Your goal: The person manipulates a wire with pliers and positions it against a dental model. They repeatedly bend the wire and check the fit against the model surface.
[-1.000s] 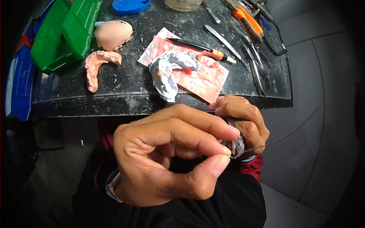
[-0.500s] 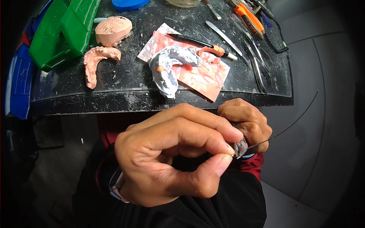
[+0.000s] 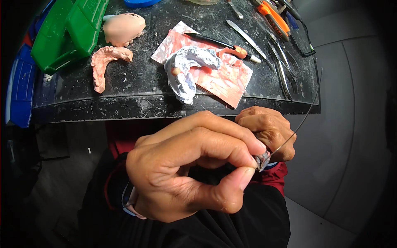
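Note:
My left hand (image 3: 186, 159) is in front, its thumb and index finger pinching the short end of a thin metal wire (image 3: 310, 110). Behind it my right hand (image 3: 269, 128) is curled closed around a dark metal tool that looks like pliers (image 3: 262, 161). Only its worn, greyish jaws show beside my left fingertips; the handles are hidden in the right fist. From the jaws the wire's long free end curves up past the right hand. Both hands are over my lap, just below the bench edge.
On the black bench (image 3: 140, 80) lie a white dental model (image 3: 188, 60) on a pink wax sheet (image 3: 231, 89), a black wax knife (image 3: 206, 40) and two pinkish models (image 3: 124, 29). Green (image 3: 66, 35) and blue bins (image 3: 18, 95) stand left. Orange-handled cutters (image 3: 275, 22) and metal pliers (image 3: 283, 78) lie right.
The wire's free end has swung upward and to the left, now standing steeper. Both hands keep their grips and have barely moved. The bench appears slightly shifted in the view.

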Tool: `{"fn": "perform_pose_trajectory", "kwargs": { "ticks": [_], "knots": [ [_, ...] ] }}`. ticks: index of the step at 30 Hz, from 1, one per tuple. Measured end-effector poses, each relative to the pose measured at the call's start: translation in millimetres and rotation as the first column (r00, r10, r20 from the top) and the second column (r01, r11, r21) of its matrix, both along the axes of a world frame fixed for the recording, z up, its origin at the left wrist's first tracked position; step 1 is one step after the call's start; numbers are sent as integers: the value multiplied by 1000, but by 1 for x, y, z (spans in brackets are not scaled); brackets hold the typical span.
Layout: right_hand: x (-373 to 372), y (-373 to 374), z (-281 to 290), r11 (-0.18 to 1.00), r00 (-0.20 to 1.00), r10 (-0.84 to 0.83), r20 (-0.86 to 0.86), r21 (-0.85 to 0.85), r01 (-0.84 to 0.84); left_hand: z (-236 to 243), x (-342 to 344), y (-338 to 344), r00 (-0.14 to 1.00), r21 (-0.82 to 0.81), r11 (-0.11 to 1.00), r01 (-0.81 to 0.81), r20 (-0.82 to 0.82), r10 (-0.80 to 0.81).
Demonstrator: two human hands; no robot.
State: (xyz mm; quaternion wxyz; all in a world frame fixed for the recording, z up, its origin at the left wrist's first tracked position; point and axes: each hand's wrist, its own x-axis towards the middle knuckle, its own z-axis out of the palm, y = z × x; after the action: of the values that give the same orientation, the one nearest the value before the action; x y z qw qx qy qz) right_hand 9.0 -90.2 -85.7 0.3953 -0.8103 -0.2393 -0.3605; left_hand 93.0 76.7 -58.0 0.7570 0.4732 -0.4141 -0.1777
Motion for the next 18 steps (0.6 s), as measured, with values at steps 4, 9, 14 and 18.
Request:
{"fn": "perform_pose_trajectory", "kwargs": {
  "ticks": [4, 9, 14, 18],
  "knots": [
    [6, 1, 9, 991, 993, -118, -16, -64, 116, 7, 8, 7, 995, 81, 996, -48, -79, 54],
    [-15, -22, 37, 659, 672, -717, -186, -494, 567, 17, 28, 6, 965, 211, 977, 27, -259, 29],
    [-6, -55, 20, 532, 576, -806, -133, -589, 608, 25, 55, 12, 919, 355, 910, 212, -390, -62],
    [6, -43, 31, 632, 736, -640, 218, -396, 667, 25, 66, 10, 925, 439, 856, 274, -364, -110]
  ]
}}
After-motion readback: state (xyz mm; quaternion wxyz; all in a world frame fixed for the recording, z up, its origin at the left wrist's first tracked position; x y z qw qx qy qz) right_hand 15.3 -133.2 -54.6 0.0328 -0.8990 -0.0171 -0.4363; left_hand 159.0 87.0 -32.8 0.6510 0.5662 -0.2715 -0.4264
